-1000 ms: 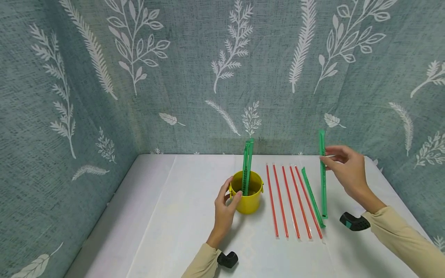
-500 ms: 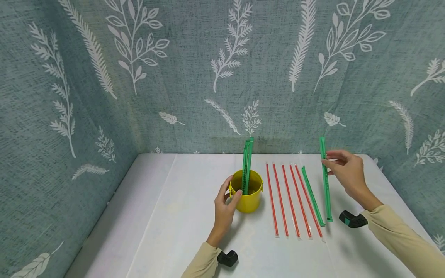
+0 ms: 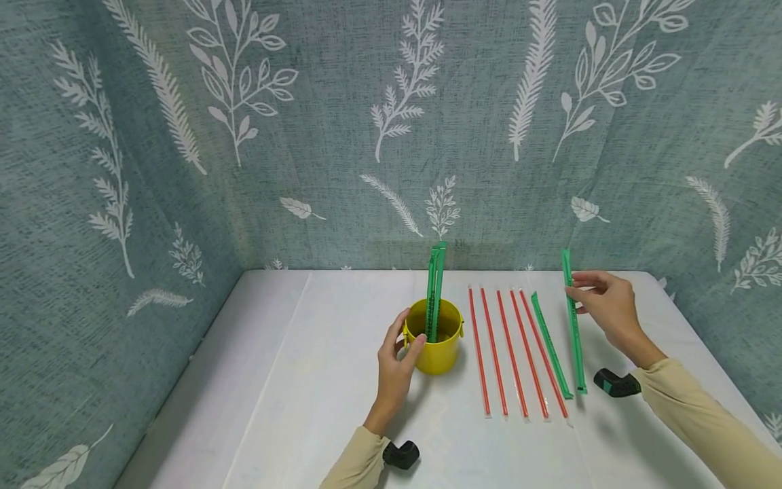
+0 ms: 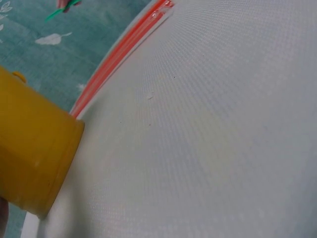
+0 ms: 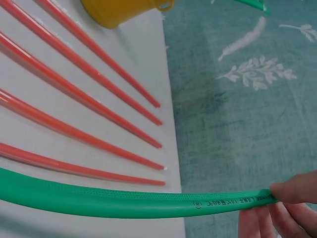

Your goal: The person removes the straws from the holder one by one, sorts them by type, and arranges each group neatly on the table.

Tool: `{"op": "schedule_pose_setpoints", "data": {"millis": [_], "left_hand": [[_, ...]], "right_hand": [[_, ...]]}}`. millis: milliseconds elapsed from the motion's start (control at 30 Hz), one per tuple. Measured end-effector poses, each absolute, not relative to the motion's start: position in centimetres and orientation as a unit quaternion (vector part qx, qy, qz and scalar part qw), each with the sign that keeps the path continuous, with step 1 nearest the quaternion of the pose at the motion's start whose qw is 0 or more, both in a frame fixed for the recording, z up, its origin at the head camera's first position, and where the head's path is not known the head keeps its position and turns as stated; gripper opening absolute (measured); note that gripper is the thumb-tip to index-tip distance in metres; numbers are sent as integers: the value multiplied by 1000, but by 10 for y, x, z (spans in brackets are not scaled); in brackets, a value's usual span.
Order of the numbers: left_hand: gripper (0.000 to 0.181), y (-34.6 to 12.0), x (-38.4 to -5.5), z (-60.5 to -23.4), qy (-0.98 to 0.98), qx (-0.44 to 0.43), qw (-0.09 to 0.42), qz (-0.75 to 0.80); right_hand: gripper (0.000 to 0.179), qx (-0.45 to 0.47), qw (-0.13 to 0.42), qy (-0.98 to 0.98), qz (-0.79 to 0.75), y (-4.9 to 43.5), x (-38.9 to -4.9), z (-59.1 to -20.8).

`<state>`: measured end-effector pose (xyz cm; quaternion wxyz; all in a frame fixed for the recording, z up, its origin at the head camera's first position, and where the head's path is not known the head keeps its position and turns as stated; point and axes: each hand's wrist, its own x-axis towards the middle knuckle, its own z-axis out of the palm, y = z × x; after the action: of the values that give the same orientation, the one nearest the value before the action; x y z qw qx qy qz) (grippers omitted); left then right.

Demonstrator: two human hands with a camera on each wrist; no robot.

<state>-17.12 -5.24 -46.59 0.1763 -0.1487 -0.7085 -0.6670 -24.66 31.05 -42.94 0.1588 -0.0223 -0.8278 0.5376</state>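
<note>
My left hand point(image 3: 394, 373) holds the side of a small yellow bucket point(image 3: 436, 360), thumb at the near rim and fingers round the left side. Several green wrapped straws point(image 3: 435, 292) stand upright in it, leaning together. With thumb and fingertips, my right hand point(image 3: 611, 309) pinches another green wrapped straw point(image 3: 576, 343) near its upper end; printing shows on its wrapper in the right wrist view. Just left of it, one green wrapped straw point(image 3: 552, 345) lies on the table. In the left wrist view the bucket point(image 4: 34, 144) fills the left edge.
Several red straws point(image 3: 511, 353) in clear wrappers lie side by side between the bucket and the green straw on the white table point(image 3: 318, 380). A leaf-patterned teal cloth point(image 3: 330, 136) hangs behind the table and along its sides. A black wrist device point(image 3: 617, 384) sits by the right sleeve.
My right hand has come down and slightly nearer with the pinched straw, whose lower end has swung to the right. The left hand and bucket stay where they were.
</note>
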Motion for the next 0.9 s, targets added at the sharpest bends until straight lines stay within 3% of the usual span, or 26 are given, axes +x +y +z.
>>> {"op": "schedule_pose_setpoints", "data": {"millis": [333, 900], "left_hand": [[51, -52, -171, -465, -707, -146, 176, -669], [51, -52, -170, -465, -708, -148, 177, -668]], "right_hand": [[39, -49, 119, -855, 503, 324, -266, -458], [32, -53, 62, -883, 462, 302, -253, -447]]}}
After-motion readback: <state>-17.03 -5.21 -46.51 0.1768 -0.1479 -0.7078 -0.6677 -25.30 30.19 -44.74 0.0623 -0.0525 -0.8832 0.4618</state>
